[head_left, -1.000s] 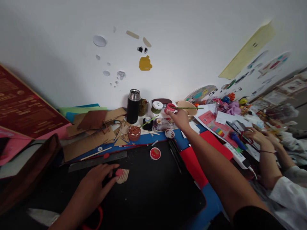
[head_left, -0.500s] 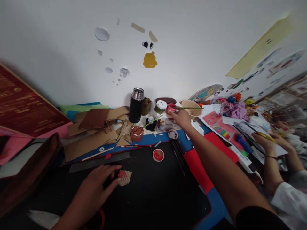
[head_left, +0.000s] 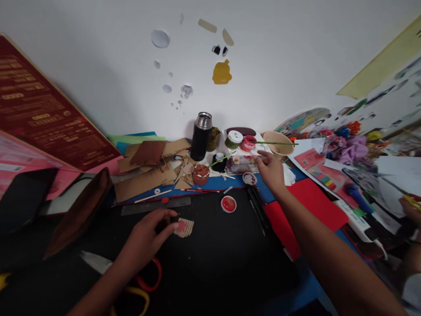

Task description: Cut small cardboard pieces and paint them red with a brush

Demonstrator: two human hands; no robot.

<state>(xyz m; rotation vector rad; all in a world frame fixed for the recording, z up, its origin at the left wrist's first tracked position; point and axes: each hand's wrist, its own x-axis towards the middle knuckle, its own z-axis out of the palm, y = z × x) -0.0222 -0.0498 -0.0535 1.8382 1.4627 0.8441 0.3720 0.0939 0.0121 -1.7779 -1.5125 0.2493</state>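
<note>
On the black mat (head_left: 210,263) lies a small piece of corrugated cardboard (head_left: 184,228) with a red patch. My left hand (head_left: 161,228) is at its left edge, thumb and index finger apart, the thumb tip by the red patch. Above the back of the table my right hand (head_left: 268,169) has its fingers spread and nothing between them. Just behind it stands an open red paint jar (head_left: 247,144), a green-handled brush (head_left: 276,143) resting across its top. A lid with red paint (head_left: 228,204) lies on the mat between my hands.
Behind the mat are a black flask (head_left: 201,138), cardboard scraps (head_left: 143,182), a brown paint jar (head_left: 201,174) and a beige bowl (head_left: 279,145). Scissors (head_left: 97,262) lie under my left forearm. Red sheets (head_left: 315,204) lie right; another person's hand (head_left: 411,210) shows at the right edge.
My right hand has let go at the red jar and drawn back, its fingers now spread. The brush stays on the jar. My left thumb and index finger remain near the cardboard. The view has shifted left.
</note>
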